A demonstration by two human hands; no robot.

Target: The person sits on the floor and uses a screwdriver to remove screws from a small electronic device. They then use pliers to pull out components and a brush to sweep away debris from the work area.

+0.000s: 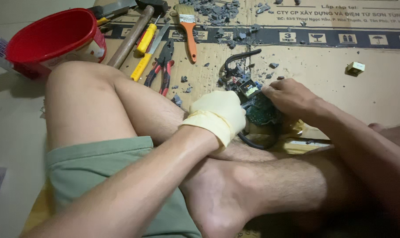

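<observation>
My left hand (217, 113) wears a pale yellow glove and is closed around one side of a green circuit board (261, 113) with a small yellow-topped part and a black cable (254, 143) looping under it. My bare right hand (289, 96) grips the same board from the right, fingers curled over its top edge. The board rests above my crossed legs, which hide its lower part.
I sit on flattened cardboard (323, 66) strewn with grey broken pieces (217, 11). At the back lie a hammer (133, 33), a yellow-handled tool (144, 39), red-handled pliers (162, 66) and an orange paintbrush (189, 26). A red bucket (54, 37) stands back left.
</observation>
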